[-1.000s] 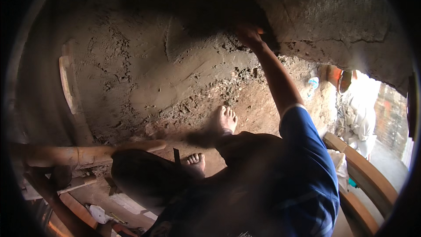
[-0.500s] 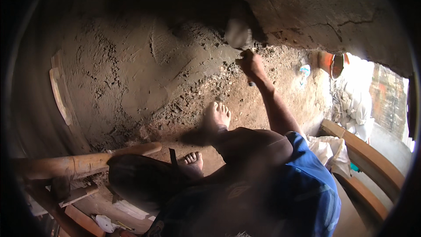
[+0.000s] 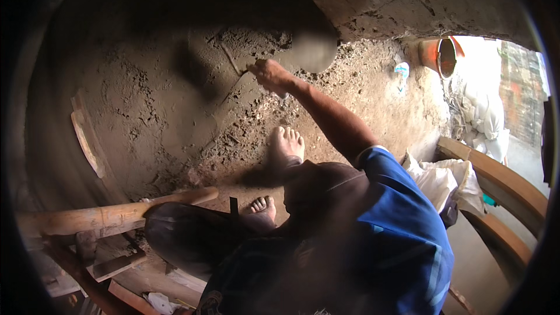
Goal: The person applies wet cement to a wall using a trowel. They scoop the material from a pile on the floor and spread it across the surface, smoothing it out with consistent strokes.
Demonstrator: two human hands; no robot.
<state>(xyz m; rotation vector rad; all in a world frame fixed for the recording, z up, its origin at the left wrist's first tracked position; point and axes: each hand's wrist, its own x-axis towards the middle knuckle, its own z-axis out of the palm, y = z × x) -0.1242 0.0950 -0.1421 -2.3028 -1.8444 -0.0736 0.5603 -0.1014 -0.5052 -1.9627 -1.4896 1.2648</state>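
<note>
Mortar surface [image 3: 175, 119] | trowel [image 3: 231, 59] — gripped, extending leftward from right hand [image 3: 270, 76]

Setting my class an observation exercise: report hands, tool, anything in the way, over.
Right hand closed on slim-necked tool; left hand not seen. Tool over grainy, muddy surface, contact unclear. Possibly in the way: bare right foot.

1. Cracked, rough-edged wall [image 3: 402, 6] at upper right.
2. Brown dirt floor [image 3: 373, 96], strewn with crumbs.
3. Bright light at right; deep shadow at upper left.
4. Wooden beam [image 3: 503, 176] at lower right.
</note>
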